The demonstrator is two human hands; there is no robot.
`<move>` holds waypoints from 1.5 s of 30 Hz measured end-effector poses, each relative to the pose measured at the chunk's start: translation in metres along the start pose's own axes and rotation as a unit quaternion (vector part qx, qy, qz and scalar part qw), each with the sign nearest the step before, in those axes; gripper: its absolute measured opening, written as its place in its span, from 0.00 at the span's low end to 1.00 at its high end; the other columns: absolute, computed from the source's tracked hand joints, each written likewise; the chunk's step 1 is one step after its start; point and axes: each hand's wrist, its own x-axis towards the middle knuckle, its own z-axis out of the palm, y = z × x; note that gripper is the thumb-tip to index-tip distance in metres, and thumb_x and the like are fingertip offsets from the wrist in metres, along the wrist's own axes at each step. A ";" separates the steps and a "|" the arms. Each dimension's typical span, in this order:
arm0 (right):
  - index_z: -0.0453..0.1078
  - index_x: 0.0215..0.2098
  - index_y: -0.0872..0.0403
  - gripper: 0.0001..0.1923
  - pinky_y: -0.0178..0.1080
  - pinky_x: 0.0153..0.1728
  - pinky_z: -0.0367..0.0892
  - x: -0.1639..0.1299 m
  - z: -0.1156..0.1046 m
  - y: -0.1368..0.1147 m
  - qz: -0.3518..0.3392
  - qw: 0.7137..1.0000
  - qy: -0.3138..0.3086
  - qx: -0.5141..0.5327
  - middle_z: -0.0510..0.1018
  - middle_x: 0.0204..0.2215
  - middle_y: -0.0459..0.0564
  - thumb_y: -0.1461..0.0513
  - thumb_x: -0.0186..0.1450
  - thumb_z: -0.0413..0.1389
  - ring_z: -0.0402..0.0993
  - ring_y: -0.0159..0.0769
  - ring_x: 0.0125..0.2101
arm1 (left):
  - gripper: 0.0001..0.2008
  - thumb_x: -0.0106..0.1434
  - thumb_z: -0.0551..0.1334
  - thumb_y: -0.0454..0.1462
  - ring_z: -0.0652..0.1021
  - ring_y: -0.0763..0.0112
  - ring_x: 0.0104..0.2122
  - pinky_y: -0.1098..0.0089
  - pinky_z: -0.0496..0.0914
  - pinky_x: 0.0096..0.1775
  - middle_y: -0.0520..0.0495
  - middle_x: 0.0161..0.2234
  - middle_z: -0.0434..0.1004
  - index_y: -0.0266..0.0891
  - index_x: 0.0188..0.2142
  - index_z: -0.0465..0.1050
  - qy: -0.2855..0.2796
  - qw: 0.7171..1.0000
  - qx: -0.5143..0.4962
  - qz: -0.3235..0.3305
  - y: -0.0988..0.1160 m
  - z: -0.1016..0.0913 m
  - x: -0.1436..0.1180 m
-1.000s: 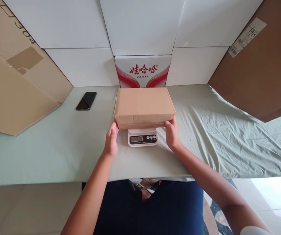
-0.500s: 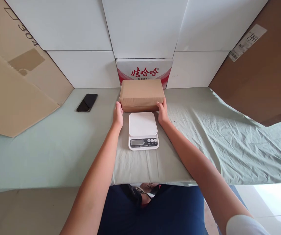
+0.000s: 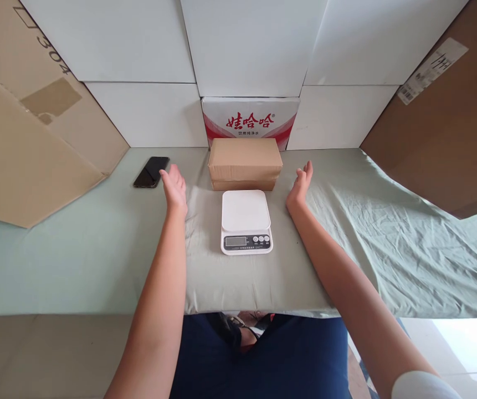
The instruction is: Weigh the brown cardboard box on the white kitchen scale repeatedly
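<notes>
Green cloth tabletop (image 3: 97, 255): plain brown cardboard box (image 3: 245, 164) at rear edge; left hand (image 3: 174, 187) and right hand (image 3: 300, 185) spread, holding nothing, should stay clear of white digital scale (image 3: 246, 221).

Bright, even daylight fills the sharp frame, strongest as a washed-out patch at the lower right, with only soft shadows under the cardboard box (image 3: 245, 164) and wide-angle bending of straight lines toward the edges.

Plain brown cardboard box (image 3: 245, 164): closed, lying flat on green cloth, just behind white scale, against the red-printed carton.
</notes>
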 end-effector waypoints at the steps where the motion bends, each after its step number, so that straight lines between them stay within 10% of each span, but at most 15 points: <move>1: 0.42 0.73 0.41 0.41 0.60 0.76 0.39 0.000 0.001 0.000 0.020 1.000 0.024 0.000 0.44 0.77 0.46 0.48 0.65 0.48 0.32 0.41 0.78 | 0.50 0.64 0.30 0.68 0.49 0.56 0.75 0.56 0.51 0.73 0.46 0.76 0.48 0.45 0.71 0.60 -0.003 1.000 0.001 -0.003 -0.001 0.001 -0.001; 6: 0.53 0.69 0.48 0.39 0.55 0.74 0.50 -0.014 0.022 -0.013 0.077 0.997 -0.016 0.008 0.59 0.72 0.53 0.50 0.61 0.52 0.55 0.43 0.74 | 0.50 0.60 0.43 0.72 0.53 0.56 0.74 0.55 0.52 0.72 0.41 0.75 0.51 0.46 0.69 0.64 -0.058 0.998 0.010 -0.022 -0.009 0.027 -0.012; 16: 0.61 0.65 0.43 0.31 0.56 0.72 0.55 -0.038 0.042 -0.044 -0.014 0.989 -0.143 -0.045 0.69 0.67 0.46 0.53 0.63 0.54 0.61 0.48 0.67 | 0.44 0.61 0.53 0.70 0.61 0.49 0.72 0.52 0.56 0.71 0.37 0.67 0.71 0.42 0.60 0.74 -0.136 0.990 0.004 0.028 -0.003 0.056 -0.038; 24: 0.54 0.70 0.39 0.36 0.56 0.73 0.54 -0.081 0.019 -0.090 -0.090 0.980 -0.172 -0.034 0.62 0.70 0.47 0.47 0.65 0.56 0.56 0.49 0.71 | 0.40 0.65 0.52 0.66 0.61 0.50 0.72 0.55 0.58 0.70 0.42 0.69 0.68 0.47 0.66 0.68 -0.147 0.982 0.020 0.117 0.045 0.037 -0.105; 30: 0.58 0.66 0.39 0.35 0.59 0.70 0.59 -0.137 -0.009 -0.091 -0.055 0.985 -0.160 -0.027 0.67 0.66 0.50 0.45 0.64 0.57 0.60 0.53 0.69 | 0.43 0.65 0.51 0.66 0.58 0.46 0.73 0.48 0.52 0.72 0.38 0.70 0.66 0.43 0.68 0.66 -0.170 0.980 0.039 0.100 0.042 0.006 -0.173; 45: 0.57 0.67 0.41 0.33 0.61 0.66 0.63 -0.152 -0.006 -0.091 -0.038 0.990 -0.136 -0.026 0.69 0.64 0.53 0.48 0.65 0.56 0.66 0.53 0.64 | 0.46 0.65 0.50 0.66 0.56 0.43 0.73 0.48 0.52 0.72 0.35 0.71 0.62 0.38 0.69 0.63 -0.155 0.984 0.056 0.064 0.034 -0.001 -0.182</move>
